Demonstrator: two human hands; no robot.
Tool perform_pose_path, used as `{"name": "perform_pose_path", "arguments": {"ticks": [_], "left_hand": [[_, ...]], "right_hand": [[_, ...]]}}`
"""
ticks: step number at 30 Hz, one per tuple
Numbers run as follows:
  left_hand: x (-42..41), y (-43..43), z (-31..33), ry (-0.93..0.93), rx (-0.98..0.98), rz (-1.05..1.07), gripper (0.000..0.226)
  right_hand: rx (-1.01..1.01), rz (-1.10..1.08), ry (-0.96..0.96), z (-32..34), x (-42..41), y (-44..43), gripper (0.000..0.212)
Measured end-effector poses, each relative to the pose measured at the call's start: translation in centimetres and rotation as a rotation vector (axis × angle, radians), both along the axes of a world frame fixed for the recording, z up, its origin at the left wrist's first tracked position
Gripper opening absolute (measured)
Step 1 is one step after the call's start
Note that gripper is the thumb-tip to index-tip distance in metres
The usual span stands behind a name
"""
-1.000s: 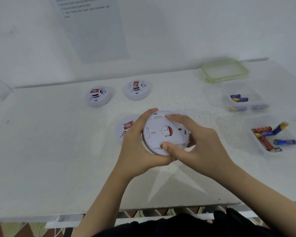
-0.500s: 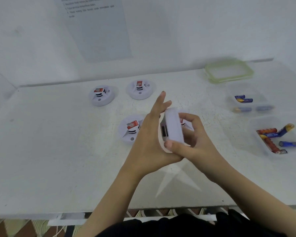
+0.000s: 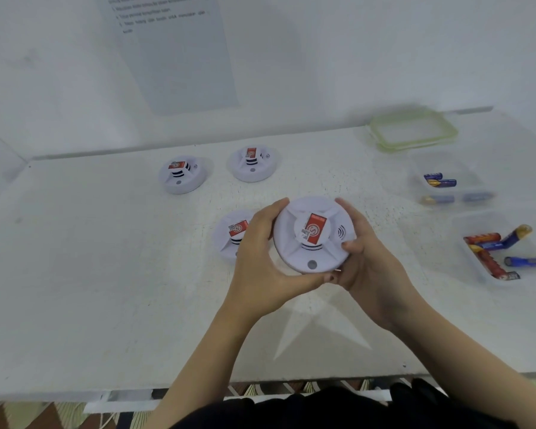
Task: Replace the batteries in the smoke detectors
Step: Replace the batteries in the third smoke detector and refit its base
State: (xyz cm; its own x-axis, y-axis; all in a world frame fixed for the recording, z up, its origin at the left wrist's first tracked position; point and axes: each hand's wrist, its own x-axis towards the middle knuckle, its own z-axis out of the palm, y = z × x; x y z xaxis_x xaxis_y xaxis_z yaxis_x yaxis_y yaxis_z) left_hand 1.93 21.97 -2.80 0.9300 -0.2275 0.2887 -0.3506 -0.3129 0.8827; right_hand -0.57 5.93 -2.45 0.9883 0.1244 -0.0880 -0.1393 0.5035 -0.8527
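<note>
Our left hand (image 3: 260,258) and right hand (image 3: 372,261) curl round opposite edges of a round white plastic smoke detector (image 3: 294,239), red label up, over the white table (image 3: 106,274). A second detector (image 3: 229,235) lies just beside the left hand, and two far detectors (image 3: 183,176) sit behind. A clear plastic tub (image 3: 474,221) of batteries (image 3: 489,258) stands well to the right.

held detector (image 3: 314,235): white disc, face-up, red label centred, left hand (image 3: 260,258) and right hand (image 3: 369,261) gripping its rim. rear-left detector (image 3: 183,174), rear-right detector (image 3: 253,164), near detector (image 3: 234,236) face-up on table (image 3: 106,274). blue batteries (image 3: 440,181) in far tub (image 3: 474,178), red and blue batteries (image 3: 489,246) in near tub (image 3: 464,224)
</note>
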Motion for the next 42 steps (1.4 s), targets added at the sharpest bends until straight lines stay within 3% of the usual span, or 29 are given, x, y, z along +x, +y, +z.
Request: {"name": "perform_pose_path", "arguments": {"ticks": [7,10,13,42], "left_hand": [[0.1,0.5,-0.3,0.008,0.067,-0.011,0.104],[0.0,0.5,-0.4,-0.006,0.083,0.02,0.1],[-0.1,0.5,-0.4,-0.016,0.096,0.047,0.103],[0.3,1.2,-1.4,-0.132,0.094,0.051,0.097]], "right_hand": [[-0.098,0.073,-0.024,0.3,0.6,-1.1,0.058],[-0.29,0.141,-0.1,0.5,0.5,-1.4,0.073],[-0.357,0.154,-0.137,0.6,0.7,-1.4,0.085],[-0.354,0.182,-0.141,0.2,1.2,-1.0,0.082]]}}
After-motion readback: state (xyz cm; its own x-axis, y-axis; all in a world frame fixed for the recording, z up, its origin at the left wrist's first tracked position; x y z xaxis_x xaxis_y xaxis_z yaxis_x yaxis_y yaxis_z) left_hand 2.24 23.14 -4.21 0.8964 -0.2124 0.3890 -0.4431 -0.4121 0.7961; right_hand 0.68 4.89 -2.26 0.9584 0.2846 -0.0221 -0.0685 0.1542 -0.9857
